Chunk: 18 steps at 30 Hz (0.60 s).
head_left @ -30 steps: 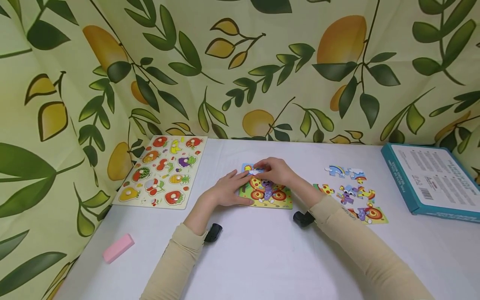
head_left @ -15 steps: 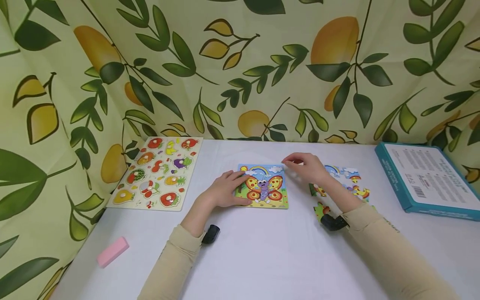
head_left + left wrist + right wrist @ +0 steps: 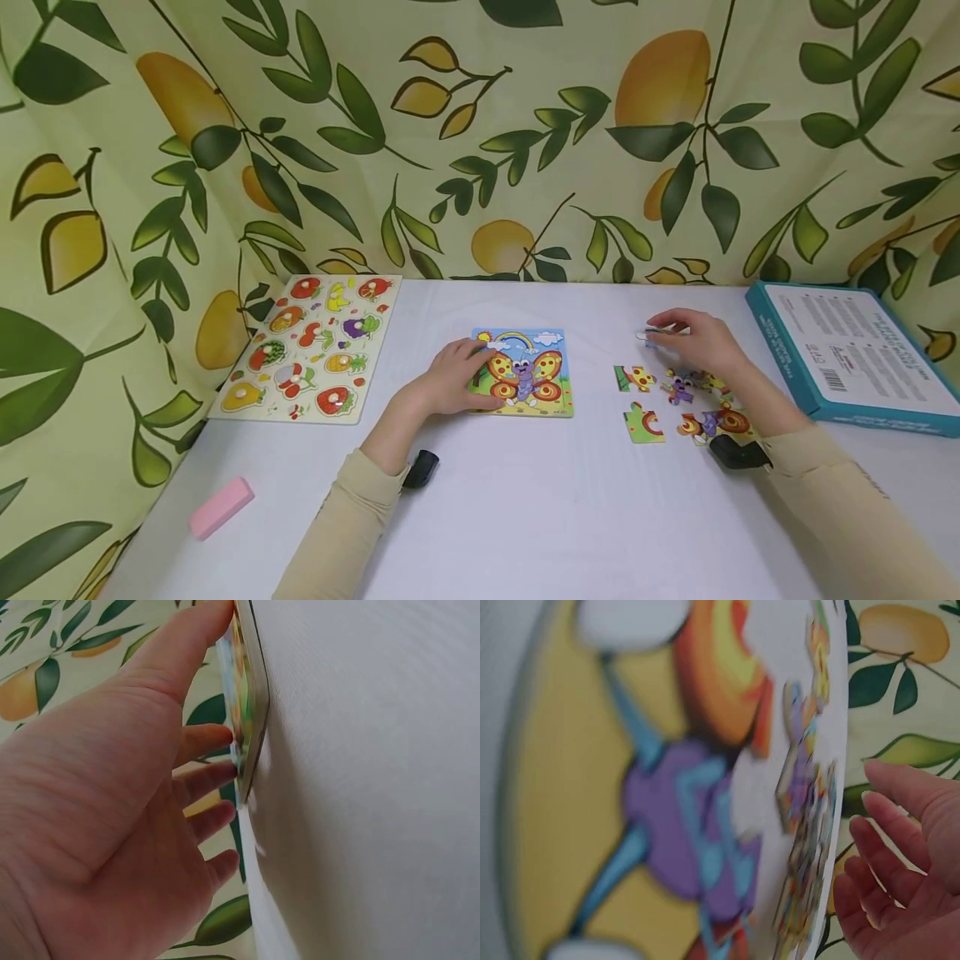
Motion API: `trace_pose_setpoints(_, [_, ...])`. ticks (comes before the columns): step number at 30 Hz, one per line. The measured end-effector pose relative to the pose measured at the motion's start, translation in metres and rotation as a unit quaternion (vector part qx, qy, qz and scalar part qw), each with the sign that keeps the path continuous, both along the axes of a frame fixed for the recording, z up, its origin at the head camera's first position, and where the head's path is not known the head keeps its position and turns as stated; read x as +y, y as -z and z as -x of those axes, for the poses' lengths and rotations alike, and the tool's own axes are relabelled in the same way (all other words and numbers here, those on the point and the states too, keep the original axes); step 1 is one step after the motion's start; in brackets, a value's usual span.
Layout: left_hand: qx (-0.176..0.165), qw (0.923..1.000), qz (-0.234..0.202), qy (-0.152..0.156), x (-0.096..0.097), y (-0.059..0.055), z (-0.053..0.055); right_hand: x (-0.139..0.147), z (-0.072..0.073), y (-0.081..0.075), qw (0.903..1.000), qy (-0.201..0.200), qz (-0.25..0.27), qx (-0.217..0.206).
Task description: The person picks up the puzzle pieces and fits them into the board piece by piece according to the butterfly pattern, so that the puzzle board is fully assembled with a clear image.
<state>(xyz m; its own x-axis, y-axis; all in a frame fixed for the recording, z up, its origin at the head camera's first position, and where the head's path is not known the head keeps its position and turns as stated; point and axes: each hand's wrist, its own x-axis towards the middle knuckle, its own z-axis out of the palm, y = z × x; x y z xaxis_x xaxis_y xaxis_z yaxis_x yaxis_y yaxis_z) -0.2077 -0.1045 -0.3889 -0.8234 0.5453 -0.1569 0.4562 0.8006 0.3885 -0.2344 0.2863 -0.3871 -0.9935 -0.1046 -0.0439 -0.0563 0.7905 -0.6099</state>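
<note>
In the head view, a butterfly puzzle board (image 3: pixel 525 387) lies flat on the white table. My left hand (image 3: pixel 450 379) rests on its left edge with fingers spread. In the left wrist view, the thumb and fingertips of the left hand (image 3: pixel 127 772) touch the board's side (image 3: pixel 251 712). My right hand (image 3: pixel 701 342) reaches over loose puzzle pieces, its fingertips at a small blue-and-white puzzle piece (image 3: pixel 648 335). In the right wrist view, the right hand's (image 3: pixel 907 855) fingers are loosely extended, and no grip on a piece shows. Below it lie butterfly pieces (image 3: pixel 642 423).
A fruit peg board (image 3: pixel 303 350) lies at the back left, with a pink block (image 3: pixel 222 508) in front of it. A teal-edged box (image 3: pixel 855 358) stands at the right. Leaf-patterned cloth (image 3: pixel 517 150) hangs behind the table.
My right hand has moved right, from the top of the puzzle board to the loose pieces. My left hand stays on the board's left side. The head view has shifted slightly.
</note>
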Motion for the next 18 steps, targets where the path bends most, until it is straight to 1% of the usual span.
trace_pose_setpoints(3, [-0.009,0.9999,-0.005,0.002,0.001,0.0,0.0,0.008,0.0,0.004,0.9998,-0.007,-0.017,-0.01])
trace_pose_setpoints(7, [-0.021,0.9997,-0.01,0.008,0.002,0.001,0.001,0.014,0.001,0.007,0.9988,-0.024,-0.042,-0.001])
trace_pose_setpoints(11, [-0.032,0.9994,-0.011,0.009,0.002,0.002,0.002,0.019,0.002,0.008,0.998,-0.034,-0.053,0.001])
trace_pose_setpoints(15, [-0.035,0.9993,-0.012,0.008,0.002,0.002,0.003,0.021,0.004,0.007,0.9981,-0.031,-0.051,-0.011])
trace_pose_setpoints(18, [-0.037,0.9992,-0.014,0.011,0.002,0.001,0.003,0.021,0.005,0.006,0.9986,-0.02,-0.042,-0.024])
